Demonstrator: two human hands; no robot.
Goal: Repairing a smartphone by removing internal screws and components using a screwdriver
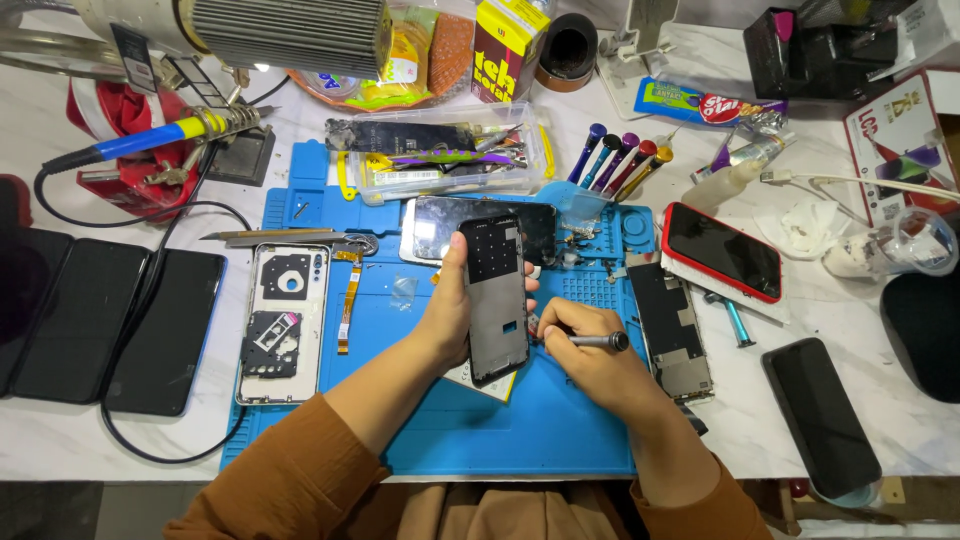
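Black phone frame (496,300) sits gripped in your left hand (447,318); your right hand (580,345) clasps a metal screwdriver (598,341) at its edge, so seat the tip squarely next.

On my desk (60,450) lay a blue work mat (560,430). At its left edge sat an opened phone back (283,322) with its inner plates showing. Further left, 3 dark phones (100,325) lay side by side. A soldering iron with a blue and yellow handle (150,137) rested in its stand. Behind the mat stood a clear plastic box of parts (445,155) and a row of screwdrivers (620,160). To my right lay a red-edged phone (722,250), a bare circuit-filled phone frame (672,330) and a black phone (820,415).
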